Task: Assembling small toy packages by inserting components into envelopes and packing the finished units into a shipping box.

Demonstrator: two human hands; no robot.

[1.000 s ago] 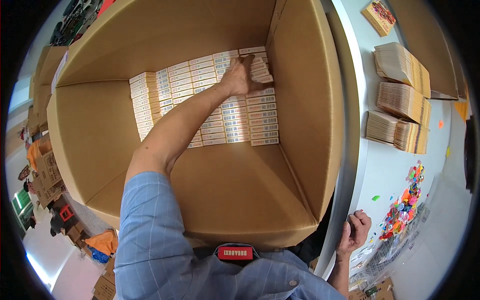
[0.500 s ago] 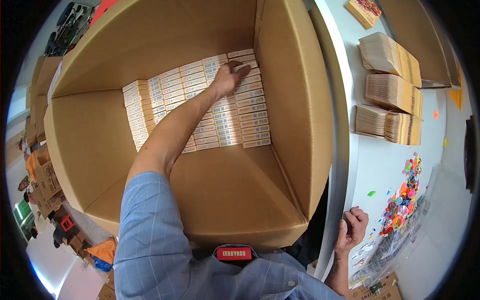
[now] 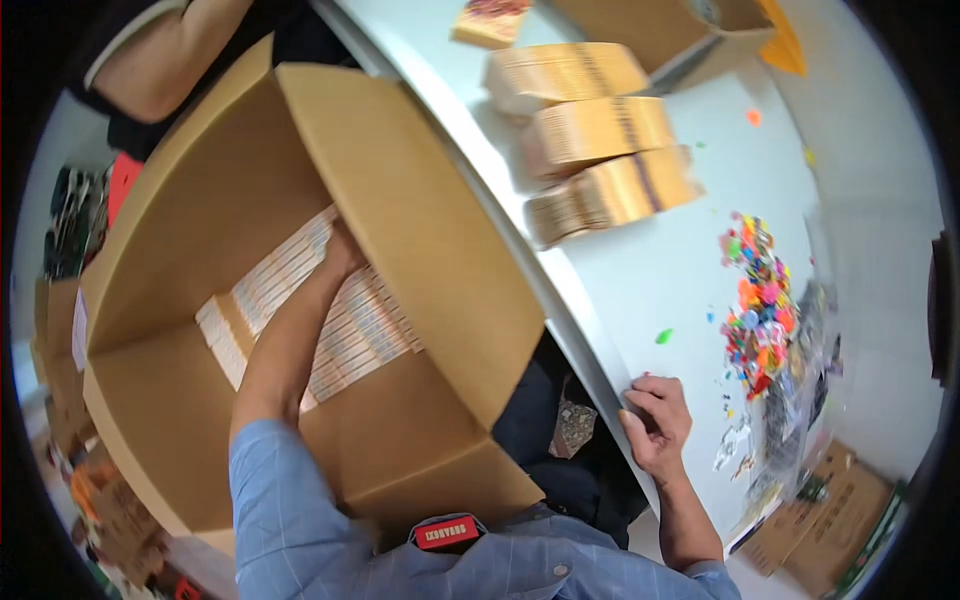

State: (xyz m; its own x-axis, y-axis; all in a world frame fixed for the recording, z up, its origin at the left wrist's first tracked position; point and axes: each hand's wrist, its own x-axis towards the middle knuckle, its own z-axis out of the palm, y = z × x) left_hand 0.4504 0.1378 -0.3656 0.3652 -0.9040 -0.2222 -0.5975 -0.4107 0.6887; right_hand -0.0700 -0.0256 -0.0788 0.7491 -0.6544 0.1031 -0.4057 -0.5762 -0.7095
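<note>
Several rows of small white boxes [image 3: 355, 335] lie packed side by side on the bottom of a big brown carton [image 3: 420, 230]. My left arm reaches down into this carton, and my left hand [image 3: 345, 255] is over the boxes by the right wall. Blur and the wall hide its fingers, so I cannot see whether it holds a box. My right hand [image 3: 660, 425] rests on the edge of the white table [image 3: 620, 300], fingers loosely curled and thumb apart, with nothing in it.
Three banded stacks of flat tan cards [image 3: 600, 128] stand on the table near a small printed box [image 3: 492, 20]. Farther right lie a colourful pile of small pieces [image 3: 760, 310] and clear plastic [image 3: 790, 420]. Another person's arm [image 3: 165, 60] shows at upper left.
The view has turned, so carton and table appear tilted. Another person's arm has come into sight at upper left. My left hand's fingers, visible before on the boxes, are now hidden.
</note>
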